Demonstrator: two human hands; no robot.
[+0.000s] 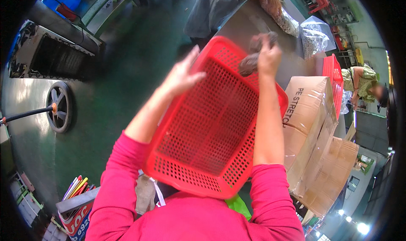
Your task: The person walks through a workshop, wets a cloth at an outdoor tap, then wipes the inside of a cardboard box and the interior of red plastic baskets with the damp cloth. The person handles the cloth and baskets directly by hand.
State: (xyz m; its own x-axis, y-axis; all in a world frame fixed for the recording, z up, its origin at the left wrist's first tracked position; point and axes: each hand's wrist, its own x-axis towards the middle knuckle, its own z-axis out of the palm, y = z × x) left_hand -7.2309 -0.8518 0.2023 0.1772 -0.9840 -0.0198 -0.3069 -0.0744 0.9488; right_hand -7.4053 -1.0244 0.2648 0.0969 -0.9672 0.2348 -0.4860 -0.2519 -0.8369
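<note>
A red perforated plastic basket is tilted in front of my body, its hollow side facing me and its inside bare. My left hand is at the basket's upper left rim, its thumb and fingers spread apart. I cannot tell whether the palm presses on the rim. Over the upper right rim, my right hand is closed on a crumpled, dark brown rag. Part of the rag hangs down against the basket's wall, and part sticks out above my fingers. Motion blurs the rag and both hands slightly.
Cardboard boxes stand close on the right, with another red basket behind. Across the grey table, a co-worker's hand touches a clear bag of small pieces. A wheel stands on the green floor at left.
</note>
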